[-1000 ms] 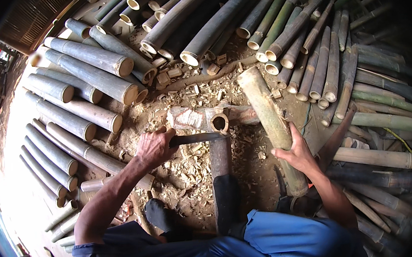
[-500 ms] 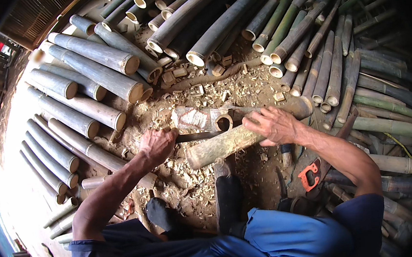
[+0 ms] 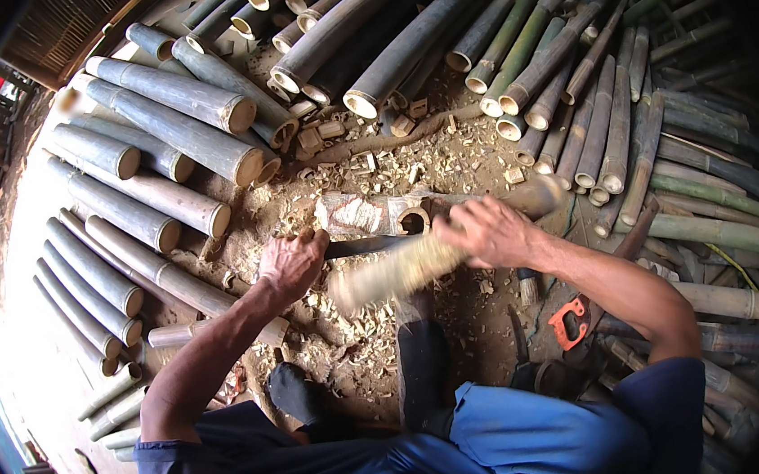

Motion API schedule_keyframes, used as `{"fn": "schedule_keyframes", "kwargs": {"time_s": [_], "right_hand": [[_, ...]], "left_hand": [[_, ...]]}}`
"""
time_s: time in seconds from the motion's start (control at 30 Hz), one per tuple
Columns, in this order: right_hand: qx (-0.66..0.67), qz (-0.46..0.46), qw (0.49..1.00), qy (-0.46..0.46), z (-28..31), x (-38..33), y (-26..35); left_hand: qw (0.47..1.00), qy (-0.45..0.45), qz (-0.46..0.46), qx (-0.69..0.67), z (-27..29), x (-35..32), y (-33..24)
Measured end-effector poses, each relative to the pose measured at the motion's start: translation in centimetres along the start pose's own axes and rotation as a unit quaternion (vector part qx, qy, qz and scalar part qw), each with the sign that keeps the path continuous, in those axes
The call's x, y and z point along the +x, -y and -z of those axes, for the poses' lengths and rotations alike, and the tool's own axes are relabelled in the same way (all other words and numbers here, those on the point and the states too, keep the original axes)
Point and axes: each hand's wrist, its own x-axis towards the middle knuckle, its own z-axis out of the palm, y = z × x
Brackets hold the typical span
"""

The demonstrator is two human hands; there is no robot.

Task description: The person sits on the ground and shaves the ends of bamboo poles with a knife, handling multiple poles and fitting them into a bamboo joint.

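My left hand (image 3: 293, 264) is closed in a fist around the end of a long dark-bladed knife (image 3: 362, 247), its handle hidden in the fingers. The blade points right, toward the bamboo. My right hand (image 3: 492, 232) grips a scraped, pale bamboo section (image 3: 392, 274) from above. That section lies slanted, its near end low on the left, its far end up at the right, and it is smeared by motion. Just behind it rests a log (image 3: 355, 215) with a patch of bare wood, beside a round hollow opening (image 3: 412, 221).
Cut bamboo poles (image 3: 182, 92) lie in rows at the left, back and right. Shavings (image 3: 352, 334) cover the ground around my two dark-covered feet (image 3: 422, 364). A saw with an orange handle (image 3: 570, 324) lies to the right, near a short frayed-ended tool (image 3: 528, 289).
The bamboo section has shifted left and blurred, and my right hand has moved a little left with it. My left hand and the knife have risen very slightly.
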Motion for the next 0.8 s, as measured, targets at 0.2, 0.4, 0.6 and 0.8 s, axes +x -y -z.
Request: {"fn": "schedule_keyframes", "kwargs": {"time_s": [0.2, 0.4, 0.6, 0.8], "right_hand": [[-0.005, -0.006, 1.000, 0.028, 1.5, 0.3, 2.7], [0.081, 0.016, 0.996, 0.021, 3.3, -1.2, 7.0], [0.070, 0.015, 0.997, 0.010, 3.0, -2.7, 4.8], [0.009, 0.003, 1.000, -0.011, -1.8, -5.3, -2.2]], "left_hand": [[0.938, 0.074, 0.068, -0.333, -0.3, 2.1, 3.1], [0.952, -0.021, 0.142, -0.269, 0.2, 2.2, 1.0], [0.997, 0.036, -0.008, -0.063, 2.0, 0.9, -3.7], [0.982, 0.183, 0.043, -0.009, 2.5, 2.3, -4.2]]}}
